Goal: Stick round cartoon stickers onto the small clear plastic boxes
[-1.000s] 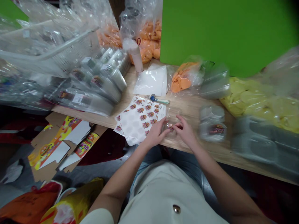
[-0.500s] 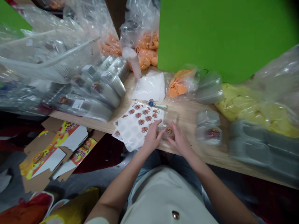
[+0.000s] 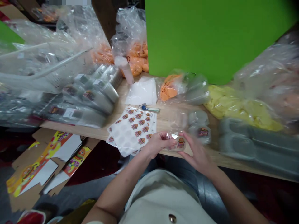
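Note:
My left hand (image 3: 157, 145) and my right hand (image 3: 197, 152) both hold a small clear plastic container (image 3: 177, 130) above the table's front edge. A round burger sticker (image 3: 181, 143) sits on its lower part, between my thumbs. Just left of my left hand lie sticker sheets (image 3: 133, 129) with rows of the same burger stickers, several gone from the near half. A second clear container with a sticker (image 3: 201, 132) rests on the table right of my hands.
Wooden table (image 3: 163, 119) with a green board (image 3: 210, 37) at the back. Bags of orange discs (image 3: 169, 88) and yellow discs (image 3: 238, 107), grey trays (image 3: 254, 146), stacked clear containers (image 3: 93, 93), white sheets (image 3: 141, 91), a small cutter (image 3: 149, 108). Printed cardboard (image 3: 44, 158) lies on the floor.
My hands have lifted the clear container off the table and pulled it toward me. The view has shifted right and upward.

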`<state>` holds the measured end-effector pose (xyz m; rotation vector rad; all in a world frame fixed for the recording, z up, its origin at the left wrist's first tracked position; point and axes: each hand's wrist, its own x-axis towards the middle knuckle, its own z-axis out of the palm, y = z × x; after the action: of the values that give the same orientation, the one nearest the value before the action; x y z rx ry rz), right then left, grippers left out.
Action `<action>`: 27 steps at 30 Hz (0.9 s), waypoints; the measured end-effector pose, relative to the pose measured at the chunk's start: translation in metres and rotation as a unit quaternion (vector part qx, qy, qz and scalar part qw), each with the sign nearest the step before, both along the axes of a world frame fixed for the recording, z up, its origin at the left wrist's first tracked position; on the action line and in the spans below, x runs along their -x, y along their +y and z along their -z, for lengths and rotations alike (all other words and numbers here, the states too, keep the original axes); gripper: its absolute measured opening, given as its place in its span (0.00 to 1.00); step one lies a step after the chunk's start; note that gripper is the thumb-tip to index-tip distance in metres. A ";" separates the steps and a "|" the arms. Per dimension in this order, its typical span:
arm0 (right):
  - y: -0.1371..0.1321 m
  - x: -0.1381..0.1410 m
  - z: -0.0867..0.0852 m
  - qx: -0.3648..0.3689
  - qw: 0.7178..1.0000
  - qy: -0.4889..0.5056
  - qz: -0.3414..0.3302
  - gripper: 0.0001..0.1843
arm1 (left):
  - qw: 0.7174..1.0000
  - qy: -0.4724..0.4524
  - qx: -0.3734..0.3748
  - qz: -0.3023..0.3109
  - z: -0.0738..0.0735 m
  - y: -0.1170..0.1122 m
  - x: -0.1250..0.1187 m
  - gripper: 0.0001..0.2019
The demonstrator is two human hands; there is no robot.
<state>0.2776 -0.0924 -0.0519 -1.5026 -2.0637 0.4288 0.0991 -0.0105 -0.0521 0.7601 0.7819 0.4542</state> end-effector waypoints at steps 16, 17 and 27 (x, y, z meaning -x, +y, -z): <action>-0.015 -0.007 0.003 -0.117 0.992 -0.040 0.013 0.38 | 0.999 0.019 0.029 -0.013 -0.013 -0.009 -0.002 0.16; -0.015 -0.006 0.003 -0.111 0.993 -0.036 0.012 0.38 | 0.999 0.019 0.030 -0.012 -0.013 -0.009 -0.002 0.16; -0.012 0.009 -0.003 -0.122 0.990 -0.070 0.001 0.40 | 0.996 -0.036 0.076 0.016 -0.013 -0.007 0.010 0.13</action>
<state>0.2687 -0.1043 -0.0489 -1.4206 -2.1328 0.0677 0.0894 -0.0177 -0.0393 0.6100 0.7277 0.3865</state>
